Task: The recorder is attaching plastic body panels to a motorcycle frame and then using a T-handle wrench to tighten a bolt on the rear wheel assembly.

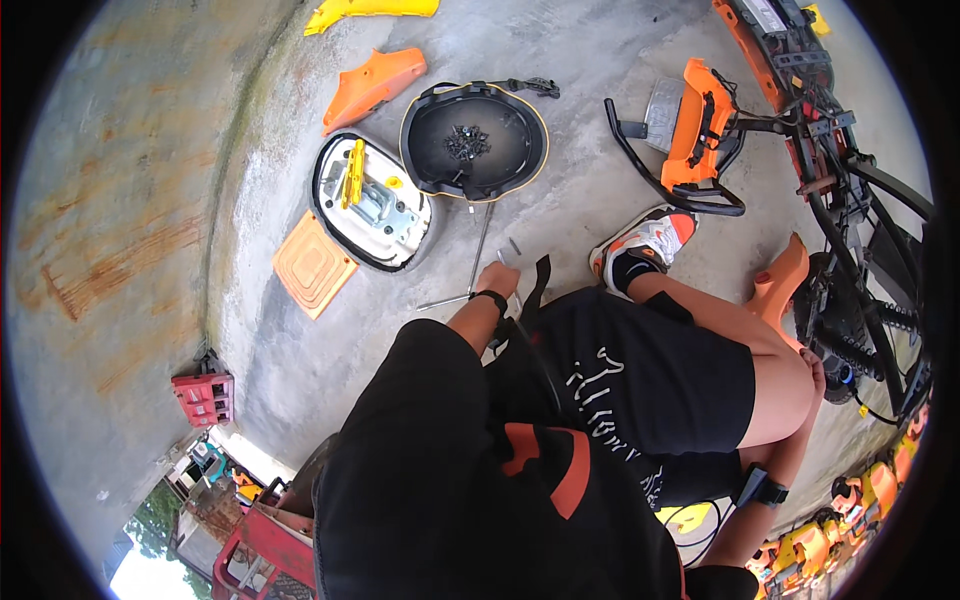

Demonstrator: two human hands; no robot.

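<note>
My left hand (497, 280), with a black band at the wrist, is low over the concrete floor, its fingers closed. Something small and metallic shows at its fingertips, too small to make out. Beside it a long-armed metal wrench (481, 248) lies on the floor, and a small bolt (515, 246) rests just beyond the fingers. My right hand (815, 376) lies against the side of my bent knee, its fingers stretched and partly hidden. A black basin-like seat shell (420, 150) ahead holds a pile of screws (467, 143).
Left of the shell sits a white-lined lid (408, 240) with a yellow part (353, 172) on it. An orange square panel (312, 262) and an orange curved panel (372, 86) lie nearby. A stripped vehicle frame (830, 190) and an orange bumper (697, 125) stand at right.
</note>
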